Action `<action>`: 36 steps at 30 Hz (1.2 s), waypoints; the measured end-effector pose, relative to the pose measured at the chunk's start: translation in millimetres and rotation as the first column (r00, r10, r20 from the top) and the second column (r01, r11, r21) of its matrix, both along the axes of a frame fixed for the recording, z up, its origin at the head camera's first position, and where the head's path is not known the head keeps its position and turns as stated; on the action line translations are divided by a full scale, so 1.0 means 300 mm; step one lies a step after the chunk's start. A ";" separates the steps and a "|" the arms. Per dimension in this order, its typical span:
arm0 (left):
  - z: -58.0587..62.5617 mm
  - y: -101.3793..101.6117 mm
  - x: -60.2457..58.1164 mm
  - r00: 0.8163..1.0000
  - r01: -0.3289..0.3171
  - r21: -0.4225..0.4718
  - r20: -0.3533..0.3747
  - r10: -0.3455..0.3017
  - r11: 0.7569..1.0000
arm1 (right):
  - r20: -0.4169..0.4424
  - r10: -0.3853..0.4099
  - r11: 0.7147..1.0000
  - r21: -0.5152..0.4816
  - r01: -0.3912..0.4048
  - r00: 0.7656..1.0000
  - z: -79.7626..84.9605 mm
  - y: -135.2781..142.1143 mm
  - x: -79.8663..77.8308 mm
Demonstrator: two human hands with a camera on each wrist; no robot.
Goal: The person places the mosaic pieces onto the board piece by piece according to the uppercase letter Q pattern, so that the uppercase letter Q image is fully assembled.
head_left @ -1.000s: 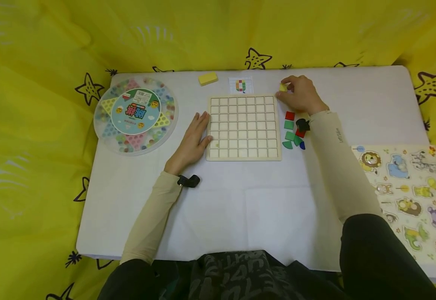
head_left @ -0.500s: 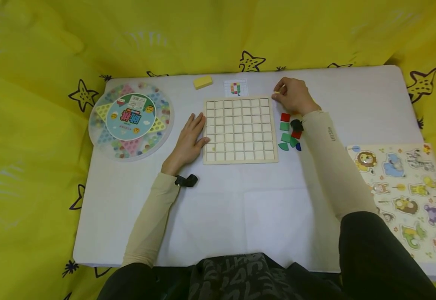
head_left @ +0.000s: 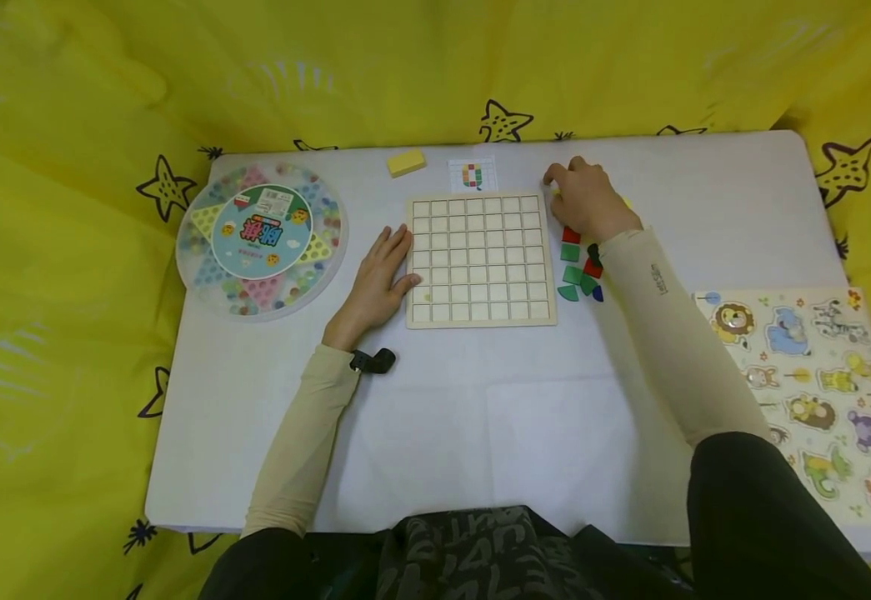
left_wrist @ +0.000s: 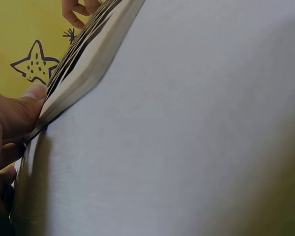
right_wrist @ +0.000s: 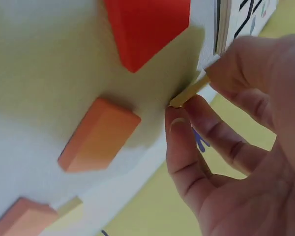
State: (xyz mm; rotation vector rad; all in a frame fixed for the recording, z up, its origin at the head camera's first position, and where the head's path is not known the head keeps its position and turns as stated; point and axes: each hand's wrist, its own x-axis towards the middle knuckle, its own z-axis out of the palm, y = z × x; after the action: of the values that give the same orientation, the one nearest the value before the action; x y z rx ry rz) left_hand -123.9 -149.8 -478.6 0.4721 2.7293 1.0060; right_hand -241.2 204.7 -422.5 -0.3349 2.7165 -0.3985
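In the head view, my left hand (head_left: 371, 287) lies with straight fingers along the left edge of a wooden grid board (head_left: 480, 322), its thumb at the rim. The left wrist view shows that thumb (left_wrist: 34, 93) against the board's side. Beyond the board's upper right corner, my right hand (head_left: 588, 198) pinches a thin yellow tile (right_wrist: 191, 92) between thumb and fingertips. Below that hand lie a red tile (head_left: 571, 236), green tiles (head_left: 570, 252) and a blue quarter-round tile (head_left: 598, 293). An orange block (right_wrist: 98, 137) sits close by in the right wrist view.
A pattern card (head_left: 473, 175) and a yellow block (head_left: 406, 162) lie behind the board. To the left is a round Chinese checkers box (head_left: 262, 242). An animal puzzle board (head_left: 810, 400) occupies the right front. A yellow curtain (head_left: 435, 67) borders the table.
My right hand has drawn slightly toward me with the yellow tile, which the fingers now mostly hide in the head view. My left hand stays at the board's edge.
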 end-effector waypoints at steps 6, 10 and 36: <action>0.006 0.003 0.004 1.000 -0.009 -0.013 0.009 0.009 1.000 | -0.086 0.003 1.000 -0.005 -0.004 0.996 -0.006 0.000 0.022; 0.007 0.006 0.004 1.000 -0.012 -0.014 0.010 0.012 1.000 | -0.077 -0.092 0.991 -0.105 0.084 0.993 -0.002 0.020 0.030; 0.009 0.012 0.003 1.000 -0.006 -0.014 -0.007 0.005 1.000 | -0.032 -0.263 0.802 -0.563 0.199 0.964 -0.020 -0.023 0.152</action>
State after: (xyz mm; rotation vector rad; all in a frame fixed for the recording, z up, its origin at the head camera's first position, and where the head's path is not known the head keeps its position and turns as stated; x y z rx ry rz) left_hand -123.1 -146.1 -475.9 0.4666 2.7432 0.9874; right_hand -195.8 197.7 -428.5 -0.1713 2.6972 -1.2932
